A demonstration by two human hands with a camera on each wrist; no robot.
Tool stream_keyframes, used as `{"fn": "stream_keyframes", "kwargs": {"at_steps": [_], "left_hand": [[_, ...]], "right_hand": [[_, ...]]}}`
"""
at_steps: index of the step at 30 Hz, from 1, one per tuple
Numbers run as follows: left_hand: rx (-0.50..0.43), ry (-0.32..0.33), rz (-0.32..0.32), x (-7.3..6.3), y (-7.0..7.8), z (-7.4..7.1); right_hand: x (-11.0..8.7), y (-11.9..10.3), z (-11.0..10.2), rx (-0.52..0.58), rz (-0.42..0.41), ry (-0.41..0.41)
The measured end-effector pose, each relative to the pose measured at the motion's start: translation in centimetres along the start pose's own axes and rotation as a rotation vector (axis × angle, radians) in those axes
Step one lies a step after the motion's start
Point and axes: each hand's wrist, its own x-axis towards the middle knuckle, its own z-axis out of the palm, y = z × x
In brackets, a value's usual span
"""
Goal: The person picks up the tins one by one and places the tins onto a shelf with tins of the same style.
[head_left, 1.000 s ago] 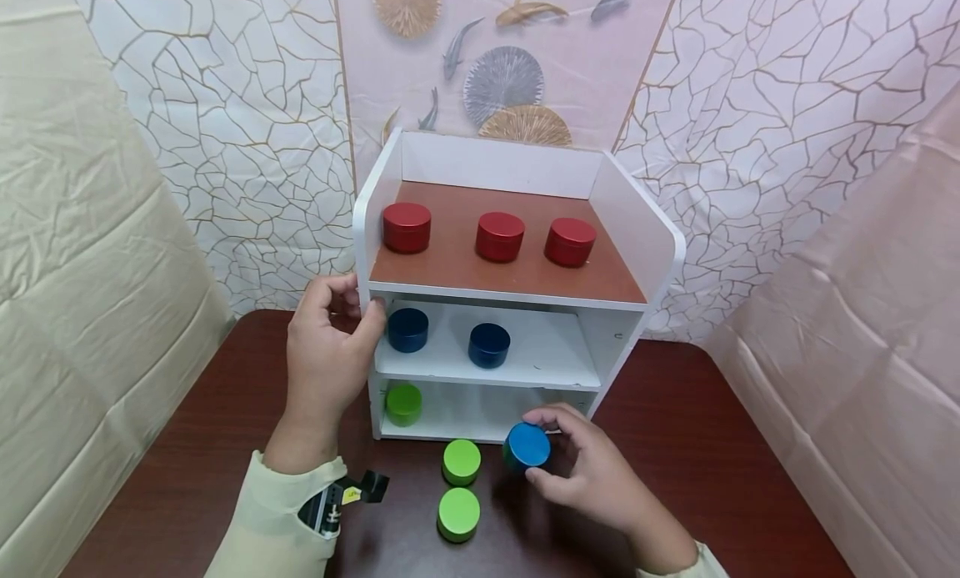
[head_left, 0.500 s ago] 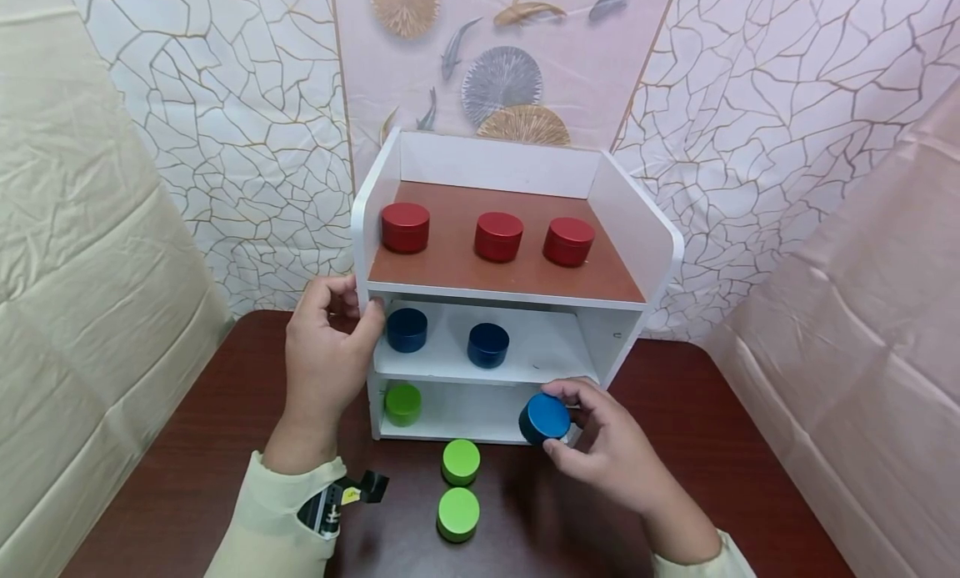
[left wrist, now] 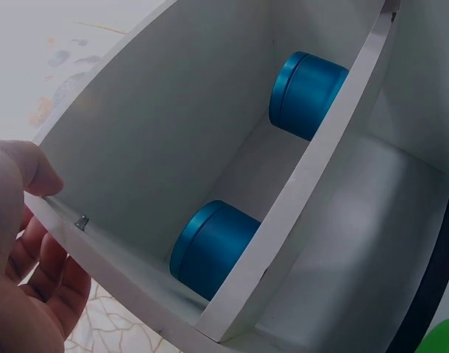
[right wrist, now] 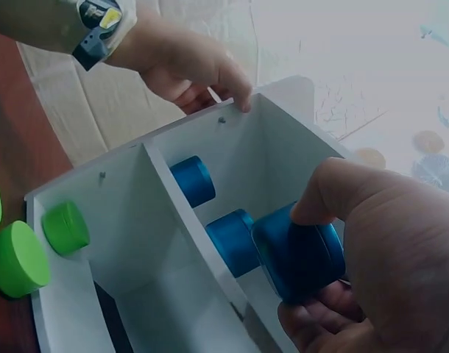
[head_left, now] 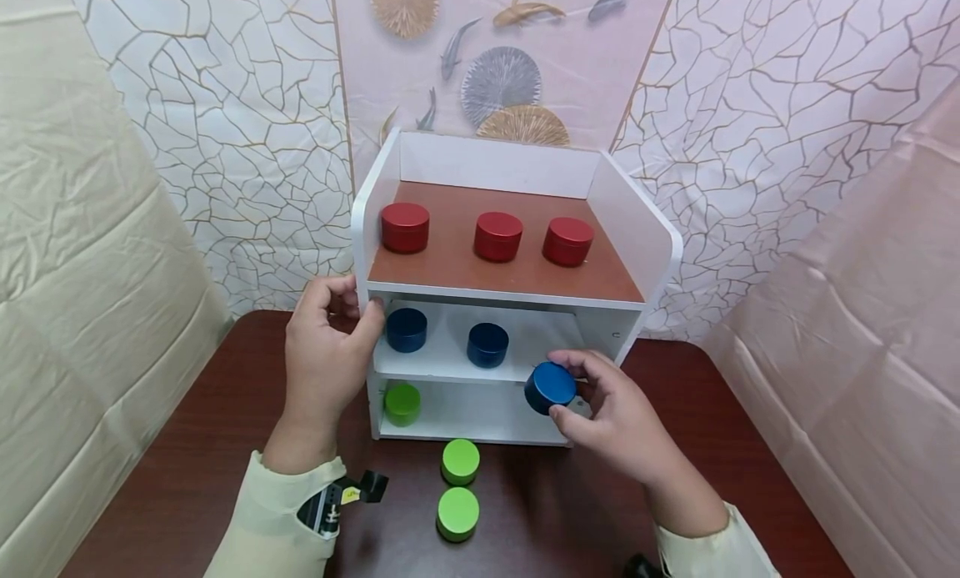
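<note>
My right hand pinches a blue round tin between thumb and fingers, in front of the right part of the white shelf unit. Two more blue tins stand on the middle shelf, at its left and centre. With thumb inside and fingers outside, my left hand grips the unit's left side panel; the left wrist view shows this thumb on the panel edge. One green tin sits at the left of the bottom shelf. Two green tins stand on the table before the unit.
Three red tins stand on the brown top shelf between raised white sides. The dark red-brown table extends to both sides of the unit. Patterned cloth hangs behind, and beige cloth lines the sides.
My right hand has lifted the blue tin from just above the table, up and slightly right, to near the middle shelf's front edge. The left hand keeps its place on the side panel.
</note>
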Motion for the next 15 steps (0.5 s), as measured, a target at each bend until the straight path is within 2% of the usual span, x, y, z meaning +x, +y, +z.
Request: {"fn": "stream_keyframes", "kwargs": {"at_steps": [15], "left_hand": [[-0.005, -0.002, 0.004, 0.1, -0.1, 0.0]], "right_hand": [[1.8, -0.8, -0.7, -0.011, 0.05, 0.006]]}}
